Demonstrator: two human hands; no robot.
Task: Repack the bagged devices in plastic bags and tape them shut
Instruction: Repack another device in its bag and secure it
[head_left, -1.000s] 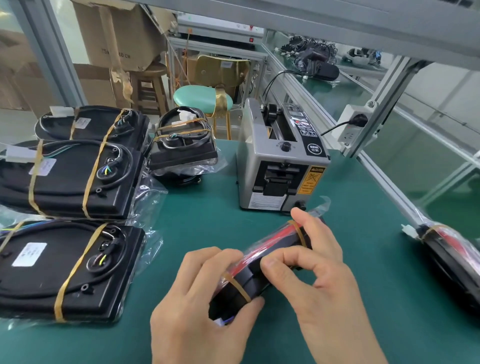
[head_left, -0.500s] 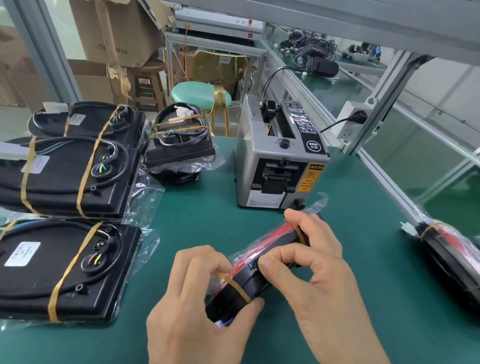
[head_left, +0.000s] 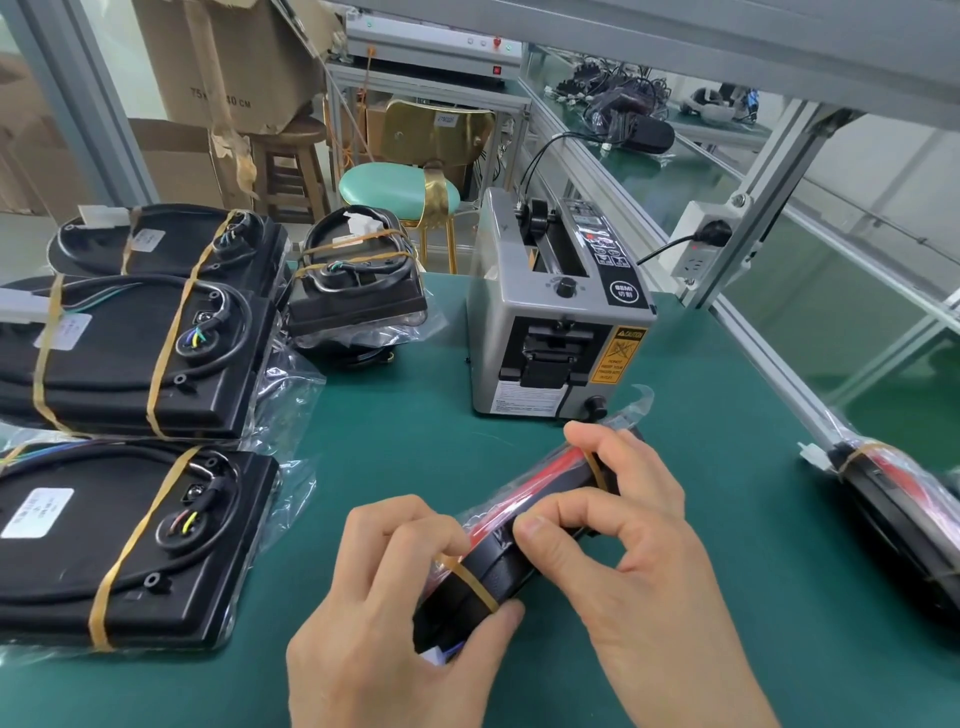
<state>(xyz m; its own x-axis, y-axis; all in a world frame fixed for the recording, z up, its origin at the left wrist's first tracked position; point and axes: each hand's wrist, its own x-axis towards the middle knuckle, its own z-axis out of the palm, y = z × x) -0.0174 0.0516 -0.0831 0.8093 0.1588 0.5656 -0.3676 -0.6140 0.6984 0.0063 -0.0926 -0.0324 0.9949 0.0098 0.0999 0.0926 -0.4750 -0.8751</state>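
Clear-plastic bagged device (head_left: 524, 525) lying edge-up on green table (head_left: 415, 441), front centre | left hand (head_left: 395, 613) gripping its near end, fingers curling over top, thumb underneath | right hand (head_left: 634, 551) pinching its far half, thumb against fingers | tape machine (head_left: 556, 317) standing just behind | more banded devices (head_left: 135, 353) lying at left | another one (head_left: 904, 509) lying at right edge

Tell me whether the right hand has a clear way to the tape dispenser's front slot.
Probably yes, once freed. The right hand grips the bagged device with the left hand; only bare green mat lies between it and the tape dispenser, just beyond.
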